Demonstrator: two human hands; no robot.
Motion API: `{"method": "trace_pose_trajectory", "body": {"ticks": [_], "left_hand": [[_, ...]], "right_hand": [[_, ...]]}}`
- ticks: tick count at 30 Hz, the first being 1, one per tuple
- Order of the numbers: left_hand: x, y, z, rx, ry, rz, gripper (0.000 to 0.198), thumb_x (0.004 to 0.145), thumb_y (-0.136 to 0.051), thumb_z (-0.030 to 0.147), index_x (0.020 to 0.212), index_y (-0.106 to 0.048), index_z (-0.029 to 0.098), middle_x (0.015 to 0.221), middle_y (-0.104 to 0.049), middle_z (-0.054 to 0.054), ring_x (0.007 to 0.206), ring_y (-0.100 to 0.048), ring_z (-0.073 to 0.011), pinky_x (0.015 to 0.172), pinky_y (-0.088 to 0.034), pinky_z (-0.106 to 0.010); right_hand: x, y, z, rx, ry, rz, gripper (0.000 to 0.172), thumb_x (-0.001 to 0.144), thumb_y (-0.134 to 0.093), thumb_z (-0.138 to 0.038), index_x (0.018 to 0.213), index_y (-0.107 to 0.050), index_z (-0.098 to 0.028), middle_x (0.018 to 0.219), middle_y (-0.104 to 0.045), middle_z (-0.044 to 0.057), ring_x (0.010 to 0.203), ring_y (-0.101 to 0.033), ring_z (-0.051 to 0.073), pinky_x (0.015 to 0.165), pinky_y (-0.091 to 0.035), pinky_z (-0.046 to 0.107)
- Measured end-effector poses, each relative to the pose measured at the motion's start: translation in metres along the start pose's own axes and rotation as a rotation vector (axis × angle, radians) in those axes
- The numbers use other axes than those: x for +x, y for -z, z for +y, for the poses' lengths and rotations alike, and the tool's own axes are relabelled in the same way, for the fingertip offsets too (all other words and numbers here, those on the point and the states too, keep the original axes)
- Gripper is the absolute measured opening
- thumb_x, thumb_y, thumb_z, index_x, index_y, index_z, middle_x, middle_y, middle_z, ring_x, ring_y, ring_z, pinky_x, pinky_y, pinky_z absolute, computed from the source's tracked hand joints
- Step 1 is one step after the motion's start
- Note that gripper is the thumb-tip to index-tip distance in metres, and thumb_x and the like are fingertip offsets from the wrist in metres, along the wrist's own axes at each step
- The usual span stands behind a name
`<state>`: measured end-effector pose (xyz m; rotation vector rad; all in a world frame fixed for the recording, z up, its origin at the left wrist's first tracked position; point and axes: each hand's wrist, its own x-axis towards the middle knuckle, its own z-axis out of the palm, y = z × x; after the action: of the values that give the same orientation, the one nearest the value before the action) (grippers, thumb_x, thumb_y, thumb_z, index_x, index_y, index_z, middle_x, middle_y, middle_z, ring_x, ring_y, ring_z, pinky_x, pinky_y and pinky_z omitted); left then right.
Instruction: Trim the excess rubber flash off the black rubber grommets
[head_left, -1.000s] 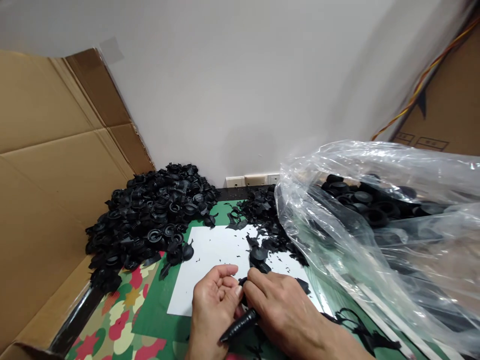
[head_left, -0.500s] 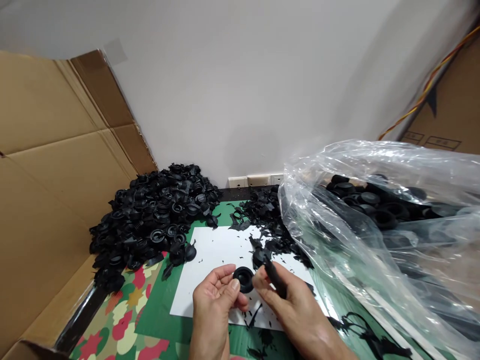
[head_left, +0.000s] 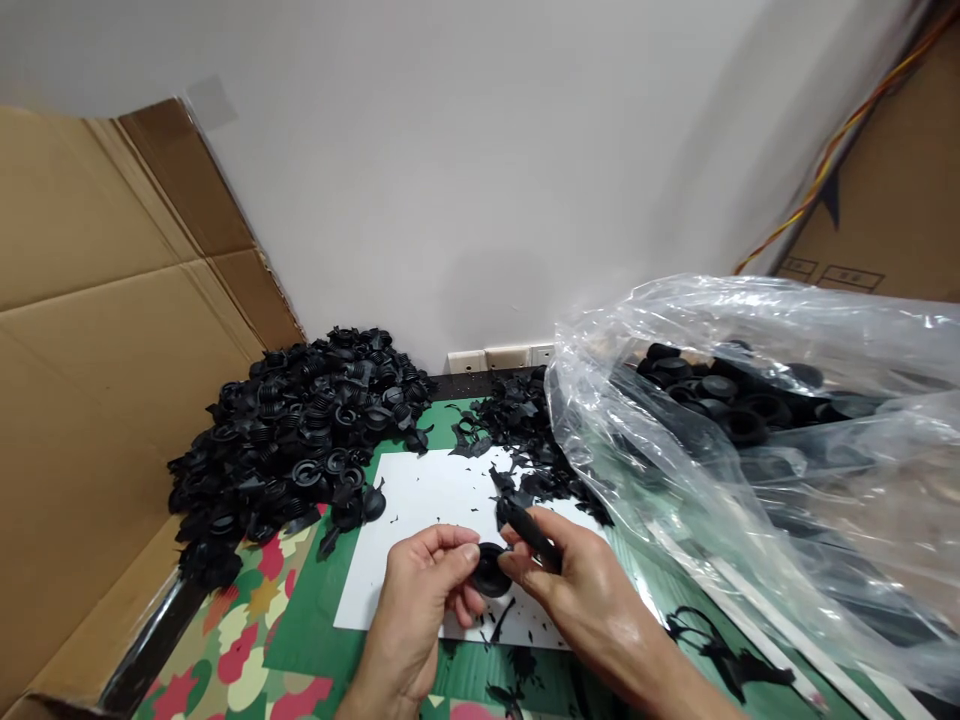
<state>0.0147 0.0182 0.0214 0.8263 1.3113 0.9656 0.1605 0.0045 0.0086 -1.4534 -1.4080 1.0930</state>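
A round black rubber part with a ringed, hollow face (head_left: 491,573) is pinched between the thumb and fingers of my left hand (head_left: 420,590). My right hand (head_left: 581,575) is closed around a slim black-handled tool (head_left: 534,536); its working tip is hidden. The right fingertips meet the right edge of the rubber part. Both hands are over the front of a white sheet (head_left: 420,500) sprinkled with small black scraps. Just beyond my right hand lies a heap of thin black trimmings (head_left: 517,415).
Untrimmed-looking black rubber parts (head_left: 300,420) are piled at left, against a cardboard box (head_left: 112,380). At right, a clear plastic bag (head_left: 720,500) contains more round black parts (head_left: 746,425). A green mat (head_left: 307,610) lies under the sheet; wall sockets (head_left: 506,358) sit behind.
My right hand has turned and shifted left, bringing the tool's handle over the rubber part's upper right. The part has tilted slightly in my left hand. The camera view has shifted a little.
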Motion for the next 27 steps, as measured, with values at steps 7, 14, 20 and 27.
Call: {"method": "trace_pose_trajectory", "body": {"ticks": [7,14,20,27], "left_hand": [[-0.005,-0.002,-0.006,-0.046,-0.025,0.063,0.033,0.053,-0.081,0.033,0.071,-0.066,0.010,0.040,-0.060,0.000,0.034,-0.052,-0.0091,0.037,-0.038,-0.017],[-0.009,-0.005,-0.009,-0.096,-0.084,0.126,0.038,0.053,-0.081,0.031,0.080,-0.067,0.009,0.043,-0.052,0.006,0.034,-0.040,-0.0032,0.036,-0.027,-0.014],[-0.010,-0.004,-0.010,-0.168,0.025,0.114,0.036,0.050,-0.081,0.023,0.080,-0.068,0.009,0.047,-0.057,0.003,0.034,-0.041,-0.0027,0.037,-0.027,-0.014],[-0.013,-0.009,-0.009,-0.171,-0.006,0.112,0.034,0.054,-0.076,0.015,0.086,-0.065,0.008,0.049,-0.053,0.006,0.036,-0.041,-0.0025,0.037,-0.030,-0.014]], "right_hand": [[-0.010,-0.005,0.005,0.065,0.128,0.045,0.022,0.079,-0.050,-0.033,0.065,-0.059,-0.019,0.065,-0.056,0.001,0.062,-0.054,0.018,0.055,-0.040,0.026],[-0.011,-0.014,0.008,-0.052,0.166,0.080,0.025,0.079,-0.049,-0.028,0.056,-0.054,-0.019,0.057,-0.053,0.000,0.054,-0.051,0.017,0.050,-0.039,0.025],[-0.013,-0.012,0.014,-0.148,0.260,0.069,0.024,0.081,-0.049,-0.020,0.058,-0.056,-0.019,0.058,-0.052,-0.001,0.051,-0.050,0.014,0.048,-0.038,0.023],[-0.010,-0.007,0.012,-0.498,0.402,-0.003,0.025,0.065,-0.048,0.001,0.071,-0.060,-0.020,0.069,-0.062,0.001,0.055,-0.059,0.014,0.050,-0.038,0.021]]}}
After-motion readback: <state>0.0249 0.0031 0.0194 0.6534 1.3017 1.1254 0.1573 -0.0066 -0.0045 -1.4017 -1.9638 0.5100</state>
